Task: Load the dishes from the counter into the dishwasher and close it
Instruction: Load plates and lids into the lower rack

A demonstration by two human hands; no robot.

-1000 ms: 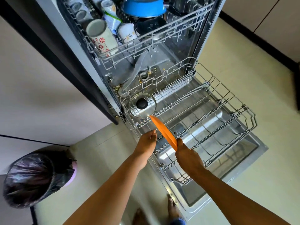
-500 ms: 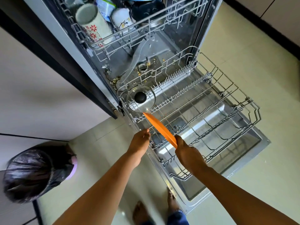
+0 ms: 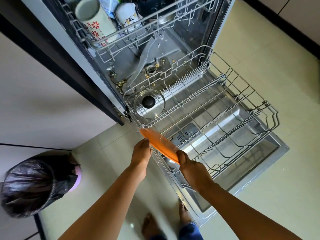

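Floor: glossy pale cream tiles (image 3: 268,70), brightly lit on the right. Left: plain white cabinet fronts (image 3: 43,94) under a dark brown edge strip (image 3: 57,58), in partial shadow. Lower left: round bin lined with a black plastic bag (image 3: 31,186), lilac rim showing. Top right: black skirting strip (image 3: 285,30) below pale cabinet panels (image 3: 304,9).

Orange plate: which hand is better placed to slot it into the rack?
Right. The right hand grips the plate at its near end, above the rack; the left hand sits at its side edge, outside the rack.
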